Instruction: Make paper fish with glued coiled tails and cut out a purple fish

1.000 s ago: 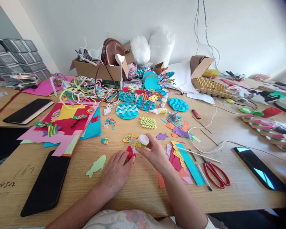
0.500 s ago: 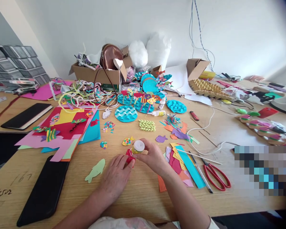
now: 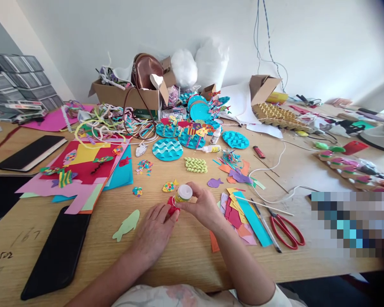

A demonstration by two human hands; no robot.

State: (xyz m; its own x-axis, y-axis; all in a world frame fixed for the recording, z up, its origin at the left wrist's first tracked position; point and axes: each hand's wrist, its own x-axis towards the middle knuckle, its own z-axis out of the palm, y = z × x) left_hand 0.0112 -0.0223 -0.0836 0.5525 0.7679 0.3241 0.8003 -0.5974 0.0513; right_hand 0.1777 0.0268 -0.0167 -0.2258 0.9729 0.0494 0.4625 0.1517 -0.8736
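The right hand has its grip closed around a small white glue bottle with a yellow label, tilted over a small red paper piece that lies on the light wooden table. The left hand lies palm down with its fingertips pressing the near part of the red piece; its fingers are close together and hide part of the paper, so its full outline cannot be told. Just beyond the red piece is a yellow paper fish with coloured dots, and to its right lies a plain purple paper fish. A pale green paper fish lies to the left of the left hand. To the right of the right forearm are mixed coloured paper scraps with a long turquoise paper strip on them, a slim pen-like tool and red-handled scissors. Farther back sit a braided lime-green piece, a round turquoise disc with pale wavy strips, and two more white bottles, one upright and one lying on its side. At the left, a flat black case lies partly under stacked coloured paper sheets.
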